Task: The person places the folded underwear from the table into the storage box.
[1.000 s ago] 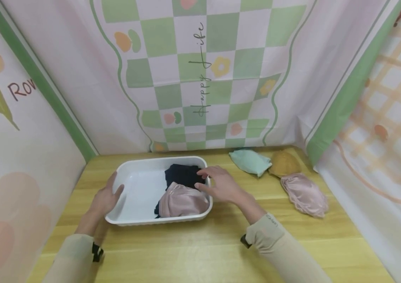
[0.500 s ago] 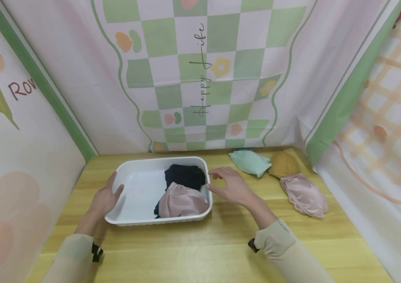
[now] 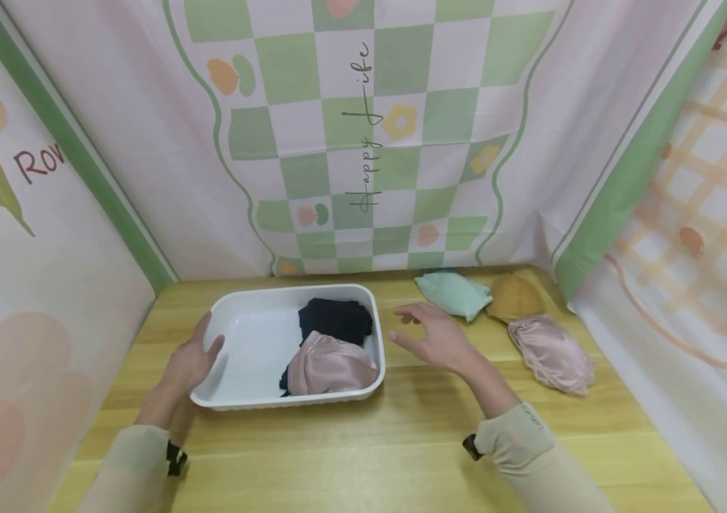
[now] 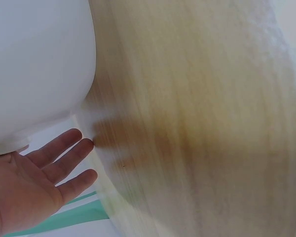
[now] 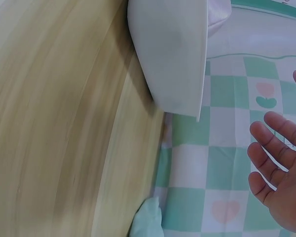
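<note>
My left hand (image 3: 189, 365) rests on the left end of a white plastic tray (image 3: 244, 349). Its thumb lies over the rim on the inside, while the fingers extend loosely along the outside, as the left wrist view shows. My right hand (image 3: 437, 338) hovers over the table just right of the tray, fingers spread, holding nothing. In the tray's right half lie a black folded garment (image 3: 336, 320) and, in front of it, a pink satin folded bra (image 3: 333, 365). A bit of black cloth shows at the bra's left edge.
At the back right of the wooden table (image 3: 338, 456) lie a mint folded bra (image 3: 455, 293), a mustard one (image 3: 516, 297) and a pink lace-edged bra (image 3: 552, 353). A checkered curtain (image 3: 395, 164) hangs behind the table, with more curtains at both sides.
My right hand has drawn back rightward from above the black garment, past the tray's rim, to over the table. The left hand and the tray have stayed put.
</note>
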`<action>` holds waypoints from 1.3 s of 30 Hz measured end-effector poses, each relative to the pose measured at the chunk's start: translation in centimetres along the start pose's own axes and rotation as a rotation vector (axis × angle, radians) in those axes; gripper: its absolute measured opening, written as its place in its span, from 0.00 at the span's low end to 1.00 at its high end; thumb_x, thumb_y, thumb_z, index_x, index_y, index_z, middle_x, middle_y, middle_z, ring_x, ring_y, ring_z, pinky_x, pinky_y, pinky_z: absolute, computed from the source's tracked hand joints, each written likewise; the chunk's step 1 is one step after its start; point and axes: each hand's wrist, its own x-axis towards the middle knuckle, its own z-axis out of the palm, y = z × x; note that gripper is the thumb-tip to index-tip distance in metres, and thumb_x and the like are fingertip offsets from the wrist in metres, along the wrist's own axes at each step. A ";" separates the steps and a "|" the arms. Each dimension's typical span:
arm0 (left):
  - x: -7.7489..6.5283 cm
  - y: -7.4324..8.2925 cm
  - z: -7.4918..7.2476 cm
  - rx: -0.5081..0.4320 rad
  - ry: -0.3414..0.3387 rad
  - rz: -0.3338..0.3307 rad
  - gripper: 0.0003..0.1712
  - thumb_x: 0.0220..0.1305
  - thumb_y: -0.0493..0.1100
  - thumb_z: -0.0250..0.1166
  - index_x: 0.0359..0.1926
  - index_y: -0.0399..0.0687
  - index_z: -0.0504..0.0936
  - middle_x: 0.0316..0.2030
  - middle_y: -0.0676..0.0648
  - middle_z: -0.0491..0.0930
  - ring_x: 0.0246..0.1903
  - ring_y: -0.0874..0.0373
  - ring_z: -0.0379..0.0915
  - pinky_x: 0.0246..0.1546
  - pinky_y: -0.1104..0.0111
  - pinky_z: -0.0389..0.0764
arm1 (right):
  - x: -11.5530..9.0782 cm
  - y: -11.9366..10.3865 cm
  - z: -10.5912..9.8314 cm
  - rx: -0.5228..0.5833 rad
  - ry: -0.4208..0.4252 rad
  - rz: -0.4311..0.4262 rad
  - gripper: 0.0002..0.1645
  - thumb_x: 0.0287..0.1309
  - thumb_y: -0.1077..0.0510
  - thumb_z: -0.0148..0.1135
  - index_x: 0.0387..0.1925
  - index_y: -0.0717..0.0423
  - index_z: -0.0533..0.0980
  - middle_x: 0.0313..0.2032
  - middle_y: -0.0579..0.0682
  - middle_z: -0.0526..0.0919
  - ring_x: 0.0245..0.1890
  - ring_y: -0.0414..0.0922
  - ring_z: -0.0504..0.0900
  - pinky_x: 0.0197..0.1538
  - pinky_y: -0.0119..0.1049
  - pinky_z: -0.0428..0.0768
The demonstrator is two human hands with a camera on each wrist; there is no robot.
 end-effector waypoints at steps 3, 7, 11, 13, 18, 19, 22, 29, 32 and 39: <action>0.0 0.0 0.0 0.003 0.000 0.001 0.47 0.76 0.69 0.34 0.79 0.51 0.25 0.73 0.23 0.52 0.66 0.24 0.62 0.64 0.39 0.71 | -0.3 0.2 -0.3 -0.001 0.005 0.011 0.34 0.63 0.34 0.60 0.62 0.49 0.76 0.49 0.49 0.83 0.52 0.49 0.79 0.56 0.50 0.79; -0.1 0.0 0.0 0.010 0.007 0.013 0.47 0.76 0.68 0.34 0.79 0.49 0.26 0.72 0.22 0.54 0.64 0.24 0.64 0.63 0.39 0.72 | -0.6 0.6 -0.5 0.003 0.014 0.014 0.34 0.64 0.34 0.60 0.62 0.49 0.76 0.49 0.49 0.83 0.52 0.49 0.79 0.56 0.50 0.79; -0.1 0.0 0.0 0.013 0.015 0.027 0.47 0.76 0.68 0.34 0.79 0.49 0.27 0.71 0.22 0.55 0.63 0.24 0.65 0.62 0.39 0.73 | -1.0 1.0 -0.9 0.013 0.008 0.044 0.35 0.64 0.33 0.59 0.63 0.49 0.75 0.50 0.49 0.83 0.53 0.50 0.79 0.56 0.51 0.79; -0.1 -0.1 0.0 0.013 0.016 0.030 0.47 0.76 0.68 0.34 0.79 0.49 0.27 0.71 0.22 0.55 0.64 0.24 0.64 0.62 0.39 0.72 | -1.2 1.2 -1.0 0.012 0.004 0.061 0.35 0.64 0.32 0.59 0.63 0.49 0.75 0.51 0.49 0.82 0.54 0.50 0.79 0.57 0.52 0.78; -0.2 -0.1 0.0 0.016 0.018 0.034 0.47 0.76 0.67 0.34 0.79 0.48 0.27 0.71 0.22 0.55 0.64 0.24 0.64 0.63 0.39 0.72 | -1.7 1.8 -1.4 0.008 0.009 0.082 0.36 0.64 0.32 0.58 0.64 0.48 0.74 0.51 0.49 0.82 0.54 0.51 0.78 0.55 0.52 0.79; -0.2 -0.1 0.0 0.017 0.021 0.038 0.46 0.76 0.67 0.34 0.79 0.47 0.28 0.71 0.22 0.56 0.63 0.24 0.65 0.63 0.39 0.72 | -1.8 1.9 -1.5 0.009 0.012 0.084 0.36 0.64 0.31 0.57 0.64 0.48 0.74 0.51 0.49 0.82 0.54 0.51 0.78 0.55 0.52 0.79; -0.2 -0.1 0.0 0.023 0.026 0.047 0.46 0.77 0.67 0.34 0.79 0.47 0.28 0.70 0.22 0.57 0.62 0.24 0.66 0.63 0.39 0.72 | -2.0 2.2 -1.7 0.006 0.021 0.090 0.36 0.65 0.31 0.57 0.64 0.48 0.74 0.50 0.49 0.83 0.53 0.51 0.78 0.54 0.52 0.79; -0.2 0.0 0.0 0.019 0.025 0.052 0.46 0.77 0.67 0.34 0.79 0.46 0.29 0.70 0.22 0.57 0.63 0.23 0.65 0.63 0.38 0.71 | -2.2 2.8 -2.2 -0.022 0.028 0.100 0.35 0.66 0.33 0.56 0.64 0.50 0.73 0.50 0.50 0.83 0.52 0.51 0.78 0.53 0.52 0.79; -0.2 -0.1 0.0 0.018 0.022 0.048 0.46 0.77 0.67 0.34 0.79 0.46 0.29 0.70 0.22 0.57 0.63 0.23 0.65 0.63 0.38 0.71 | -2.4 3.1 -2.5 -0.024 0.023 0.118 0.36 0.66 0.32 0.55 0.65 0.50 0.73 0.51 0.51 0.82 0.53 0.51 0.78 0.54 0.52 0.78; -0.2 0.0 0.0 0.020 0.016 0.041 0.47 0.76 0.68 0.34 0.79 0.47 0.27 0.71 0.22 0.54 0.64 0.23 0.63 0.64 0.38 0.70 | -2.6 4.0 -3.0 0.013 0.018 0.153 0.36 0.67 0.31 0.54 0.66 0.48 0.72 0.54 0.53 0.81 0.56 0.54 0.78 0.58 0.55 0.77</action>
